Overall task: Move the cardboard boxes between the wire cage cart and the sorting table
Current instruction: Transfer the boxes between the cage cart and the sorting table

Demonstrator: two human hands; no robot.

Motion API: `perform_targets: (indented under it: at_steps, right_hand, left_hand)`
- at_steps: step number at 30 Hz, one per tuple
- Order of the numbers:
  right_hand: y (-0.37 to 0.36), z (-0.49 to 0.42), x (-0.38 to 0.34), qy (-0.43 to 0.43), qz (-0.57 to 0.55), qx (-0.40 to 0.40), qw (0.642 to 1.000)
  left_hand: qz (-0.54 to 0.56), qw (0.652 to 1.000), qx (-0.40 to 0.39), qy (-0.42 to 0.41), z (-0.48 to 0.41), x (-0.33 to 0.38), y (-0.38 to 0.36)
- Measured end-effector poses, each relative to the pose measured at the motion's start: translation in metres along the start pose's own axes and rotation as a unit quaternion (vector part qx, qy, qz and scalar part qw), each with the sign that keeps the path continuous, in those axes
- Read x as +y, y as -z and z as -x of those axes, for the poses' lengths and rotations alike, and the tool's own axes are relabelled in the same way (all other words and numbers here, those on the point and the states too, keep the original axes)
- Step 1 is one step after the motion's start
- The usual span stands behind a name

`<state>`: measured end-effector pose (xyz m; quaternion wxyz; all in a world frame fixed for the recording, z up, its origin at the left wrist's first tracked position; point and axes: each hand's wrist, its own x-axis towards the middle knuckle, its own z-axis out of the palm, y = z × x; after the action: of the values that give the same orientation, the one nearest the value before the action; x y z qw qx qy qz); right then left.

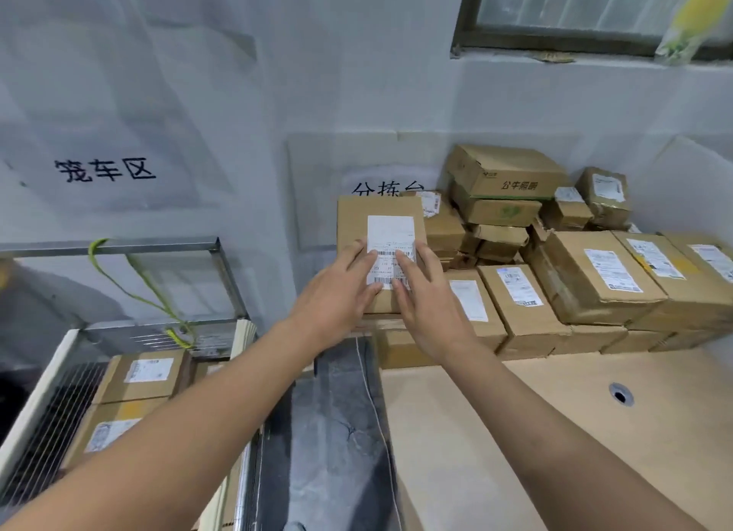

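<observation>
step: box, 12 o'clock, on table pile
grip: left hand, right hand flat on top, unclasped
next: likely clasp its sides

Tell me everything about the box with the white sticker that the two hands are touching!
It is a brown cardboard box, closed, with a white paper label bearing black barcodes on its upper face. It sits on top of other boxes at the left end of the pile on the sorting table, close to the wall. The left hand and right hand lie on it, fingers straight, covering the label's lower part.
</observation>
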<state>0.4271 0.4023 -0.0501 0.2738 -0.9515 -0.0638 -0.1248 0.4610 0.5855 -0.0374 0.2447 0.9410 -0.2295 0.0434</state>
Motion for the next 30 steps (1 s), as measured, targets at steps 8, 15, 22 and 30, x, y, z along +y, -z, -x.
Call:
perform_targets:
  at_steps: [8, 15, 22, 30]
  right_hand:
    - [-0.083, -0.017, -0.088, 0.088, -0.028, -0.091, 0.992]
    - [-0.161, -0.028, -0.175, 0.138, -0.027, -0.169, 0.975]
    - [-0.235, -0.032, -0.237, 0.177, -0.060, -0.233, 0.954]
    - [-0.314, -0.051, -0.285, 0.256, -0.078, -0.314, 0.911]
  left_hand:
    - [-0.007, 0.994, 0.037, 0.101, 0.081, -0.094, 0.040]
    - [-0.019, 0.982, 0.043, 0.181, 0.147, -0.183, 0.073]
    - [-0.012, 0.966, 0.049, 0.254, 0.207, -0.250, 0.092]
    - [-0.012, 0.929, 0.064, 0.364, 0.256, -0.311, 0.095]
